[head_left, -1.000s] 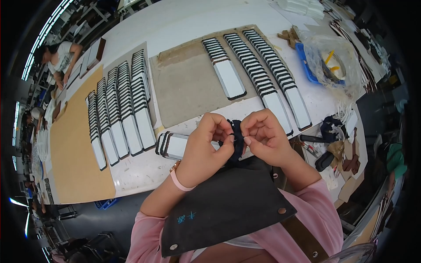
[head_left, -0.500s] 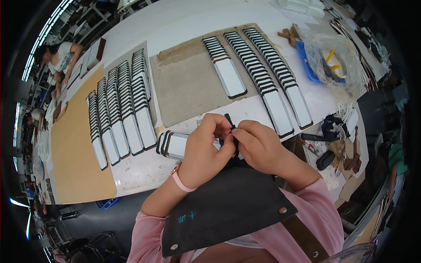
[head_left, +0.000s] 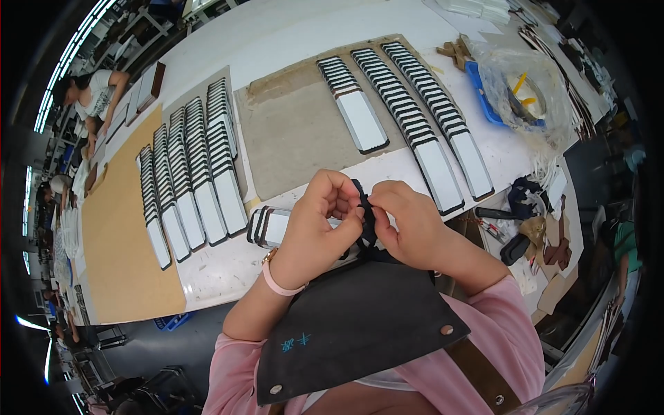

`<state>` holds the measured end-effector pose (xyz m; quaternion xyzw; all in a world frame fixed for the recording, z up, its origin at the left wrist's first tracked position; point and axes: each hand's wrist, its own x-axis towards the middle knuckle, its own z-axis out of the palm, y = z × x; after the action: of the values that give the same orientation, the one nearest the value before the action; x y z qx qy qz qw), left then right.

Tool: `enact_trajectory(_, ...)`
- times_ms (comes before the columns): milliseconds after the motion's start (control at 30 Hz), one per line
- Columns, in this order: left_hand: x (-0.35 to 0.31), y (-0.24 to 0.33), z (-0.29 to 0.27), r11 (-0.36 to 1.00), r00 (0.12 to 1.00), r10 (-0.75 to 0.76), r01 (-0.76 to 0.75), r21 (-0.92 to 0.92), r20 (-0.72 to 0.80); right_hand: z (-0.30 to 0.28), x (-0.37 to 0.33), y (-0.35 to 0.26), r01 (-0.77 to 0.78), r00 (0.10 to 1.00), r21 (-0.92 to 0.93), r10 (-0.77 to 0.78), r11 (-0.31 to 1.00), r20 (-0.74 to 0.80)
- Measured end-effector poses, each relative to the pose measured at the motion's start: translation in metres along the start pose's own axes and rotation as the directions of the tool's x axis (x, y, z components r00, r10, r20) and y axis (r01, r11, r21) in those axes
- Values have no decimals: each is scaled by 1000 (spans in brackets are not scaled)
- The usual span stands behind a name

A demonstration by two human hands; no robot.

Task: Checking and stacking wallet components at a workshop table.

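Note:
A narrow black piece [head_left: 366, 214], soft-looking and folded, is upright between my hands above the table's near edge. My left hand [head_left: 325, 225], with a pink band at the wrist, pinches it from the left, fingers curled. From the other side, my right hand [head_left: 411, 225] grips its upper edge with the fingertips. The exact kind of the piece cannot be made out, and its lower end merges with the dark apron [head_left: 353, 318]. Beneath and behind my left hand lies a small stack of white panels with black rounded edges [head_left: 275, 228], partly covered.
Overlapping rows of similar panels lie at left [head_left: 225, 197] and right [head_left: 437, 173] on the white table. A grey board [head_left: 277, 152] lies between. At right are a blue tray [head_left: 484, 104] holding a plastic-wrapped bowl [head_left: 529, 104], and tools [head_left: 494, 214]. Another person [head_left: 104, 97] works far left.
My fingers have shifted on the black piece, so more of its length shows between them. My right thumb has dropped lower. The panel rows stay where they were.

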<state>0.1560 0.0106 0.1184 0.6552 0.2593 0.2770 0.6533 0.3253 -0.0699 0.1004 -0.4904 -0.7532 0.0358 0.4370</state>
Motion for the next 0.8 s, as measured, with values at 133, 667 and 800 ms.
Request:
enact_trajectory(133, -2, 3, 3, 974, 993, 114, -105, 198, -35, -2, -2, 2, -171, 985, 194, 168, 966, 30)
enact_trajectory(667, -6, 8, 3, 941, 982, 191, -182, 286, -3, -2, 0, -1, -17, 999, 103, 22, 995, -47)
enact_trajectory(800, -4, 8, 3, 722, 884, 467, -371, 584, -16, -10, 2, -2, -44, 999, 263, 47, 964, -6)
